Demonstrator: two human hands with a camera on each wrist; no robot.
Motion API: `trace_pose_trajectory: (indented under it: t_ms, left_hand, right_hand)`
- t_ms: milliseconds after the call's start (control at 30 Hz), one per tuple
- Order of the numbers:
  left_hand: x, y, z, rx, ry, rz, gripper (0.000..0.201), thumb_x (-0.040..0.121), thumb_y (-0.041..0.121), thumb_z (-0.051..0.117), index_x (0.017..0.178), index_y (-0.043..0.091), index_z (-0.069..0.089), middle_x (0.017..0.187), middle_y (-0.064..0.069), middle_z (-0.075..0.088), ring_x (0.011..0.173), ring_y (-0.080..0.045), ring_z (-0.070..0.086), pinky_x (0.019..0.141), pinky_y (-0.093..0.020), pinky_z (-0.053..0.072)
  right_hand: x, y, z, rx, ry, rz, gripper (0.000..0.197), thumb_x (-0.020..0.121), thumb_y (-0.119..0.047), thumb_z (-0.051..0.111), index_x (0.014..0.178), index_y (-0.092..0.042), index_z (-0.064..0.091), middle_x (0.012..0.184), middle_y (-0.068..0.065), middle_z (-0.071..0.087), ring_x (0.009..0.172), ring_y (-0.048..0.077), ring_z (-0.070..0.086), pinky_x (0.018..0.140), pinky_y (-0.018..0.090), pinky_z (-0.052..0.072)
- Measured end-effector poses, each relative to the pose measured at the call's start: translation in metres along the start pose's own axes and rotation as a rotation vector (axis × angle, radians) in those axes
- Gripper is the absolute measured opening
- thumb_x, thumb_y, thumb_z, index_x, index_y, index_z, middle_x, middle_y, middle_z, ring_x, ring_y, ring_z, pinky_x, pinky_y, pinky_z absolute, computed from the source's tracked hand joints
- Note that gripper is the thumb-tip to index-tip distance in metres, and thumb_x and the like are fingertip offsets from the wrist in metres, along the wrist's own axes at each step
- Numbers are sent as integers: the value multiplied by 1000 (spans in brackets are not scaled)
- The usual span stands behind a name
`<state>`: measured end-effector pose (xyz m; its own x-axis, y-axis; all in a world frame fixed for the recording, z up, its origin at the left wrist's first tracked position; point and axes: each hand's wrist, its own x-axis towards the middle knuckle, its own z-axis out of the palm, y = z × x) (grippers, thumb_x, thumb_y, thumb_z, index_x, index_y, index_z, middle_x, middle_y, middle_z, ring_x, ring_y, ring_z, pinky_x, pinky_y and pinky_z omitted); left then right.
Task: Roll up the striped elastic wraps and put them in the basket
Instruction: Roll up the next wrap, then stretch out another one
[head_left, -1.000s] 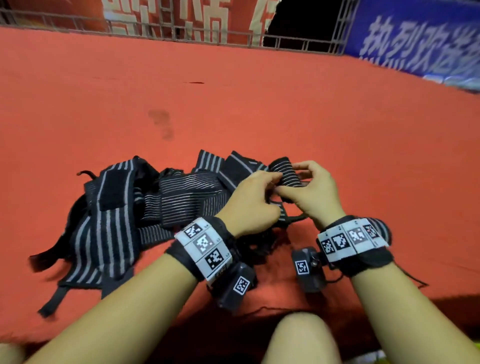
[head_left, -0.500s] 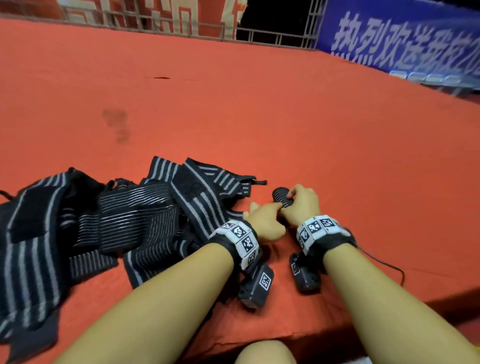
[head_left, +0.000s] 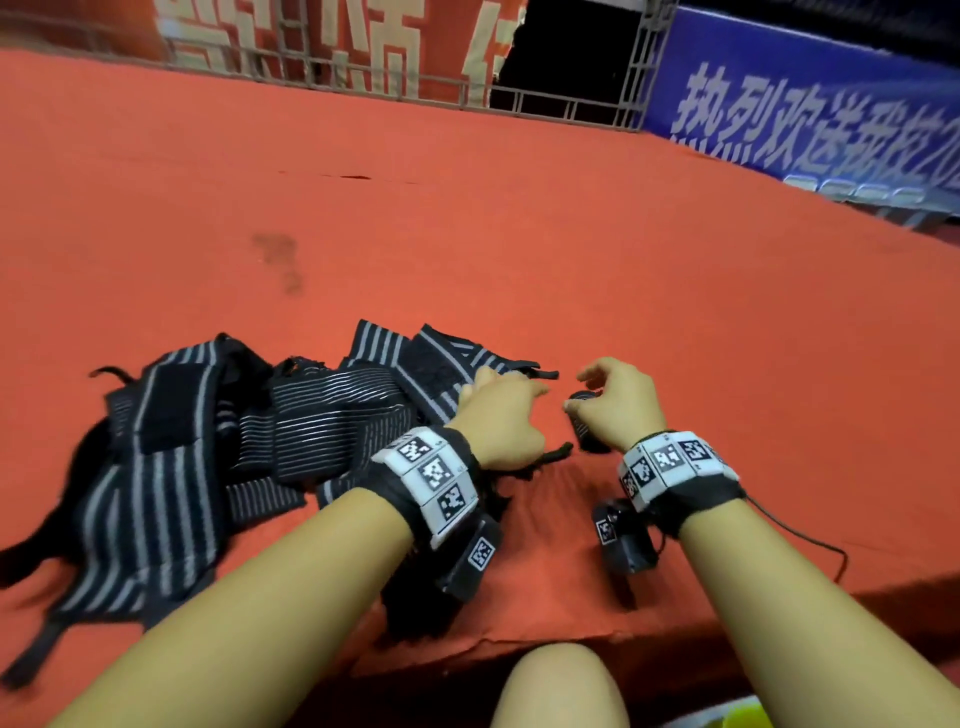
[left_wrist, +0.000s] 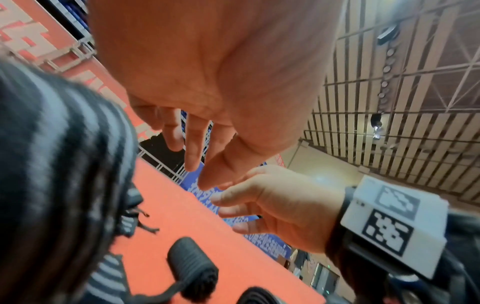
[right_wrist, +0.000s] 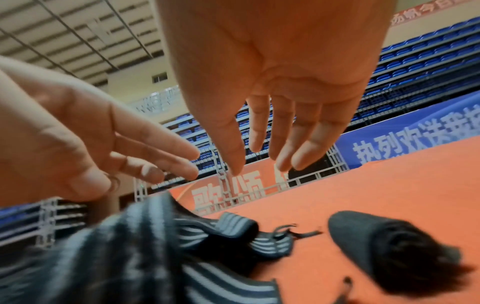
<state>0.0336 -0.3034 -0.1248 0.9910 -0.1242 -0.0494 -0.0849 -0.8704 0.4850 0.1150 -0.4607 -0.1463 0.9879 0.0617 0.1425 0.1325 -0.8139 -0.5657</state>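
both hands hang loose-fingered, holding nothing: left hand (head_left: 501, 423) over the pile of striped wraps (head_left: 249, 441) at centre left, right hand (head_left: 618, 402) above a rolled wrap (head_left: 584, 421). soft, light, springy; likely best gripped round its middle.

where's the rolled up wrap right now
In the head view the rolled wrap lies on the red mat, just under the open right hand and right of the pile of unrolled wraps.

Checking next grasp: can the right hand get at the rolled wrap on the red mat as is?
Probably yes. The right hand hovers open just above the rolled wrap, which lies alone on the red mat, apart from the unrolled pile; nothing sits between them.
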Motion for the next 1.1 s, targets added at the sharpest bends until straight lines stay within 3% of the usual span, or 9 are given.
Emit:
trace_pose_trajectory:
  t_ms: [133,233,333,467,600,700,800,933,1100]
  left_hand:
    - [-46,-49,-26,-116,130,-16,67,63,24,46,128,30,63,123,4,65,120,-27,47,105,-43,41]
    - [-68,-94,-36,-147,174,-86,56,64,25,55,118,32,68,114,7,69,117,-23,55,100,-41,48]
    - [-84,-140,-42,-44,217,-239,57,73,24,66,130,31,60,132,1,60,126,-28,44,107,-45,40]
    - [-96,-184,-41,115,116,-377,68,81,45,70,141,25,47,141,-2,54,129,-33,42,107,-47,36]
    - [-104,-198,-36,93,233,-297,32,88,37,66,115,20,65,118,-5,66,117,-29,55,98,-41,44]
    - [-112,-196,-47,-94,382,-237,11,92,23,65,97,13,66,103,-7,66,103,-27,61,84,-33,45]
    - [-125,-196,-66,-187,490,-233,7,92,17,63,95,11,66,95,-7,69,92,-24,62,73,-29,40]
    - [-138,-201,-81,-189,526,-247,7,92,15,62,86,15,64,81,1,65,80,-18,60,62,-28,39]
    - [-147,-207,-83,-194,605,-291,13,92,15,63,81,7,64,76,-4,66,76,-22,62,63,-33,44]
  right_hand:
    - [-36,-47,15,178,-28,-127,24,74,-18,84,91,-24,67,79,-11,67,78,11,65,78,26,50]
    - [-59,-87,37,261,-93,-225,20,76,-17,82,87,-24,68,74,-10,68,69,1,61,71,20,44]
    - [-74,-123,65,281,-180,-290,21,75,-21,83,87,-27,67,82,-8,70,78,8,64,78,24,49]
    - [-80,-150,95,67,-298,-300,46,75,-33,83,117,-25,65,119,-3,64,109,15,61,97,30,47]
    - [-85,-149,115,-115,-404,-288,68,70,-44,86,130,-27,57,132,-2,53,110,17,59,98,35,49]
    - [-88,-142,119,-101,-328,-248,77,70,-45,86,135,-27,48,134,0,41,116,20,55,101,40,49]
    - [-86,-138,115,-179,-259,-216,87,70,-48,85,141,-27,39,136,2,37,122,27,53,100,45,50]
    - [-85,-135,115,-248,-348,-233,86,69,-51,86,141,-28,43,137,-1,50,125,22,54,98,46,51]
    - [-92,-135,116,-134,-296,-263,70,70,-46,87,127,-31,47,128,-4,48,116,18,55,94,45,52]
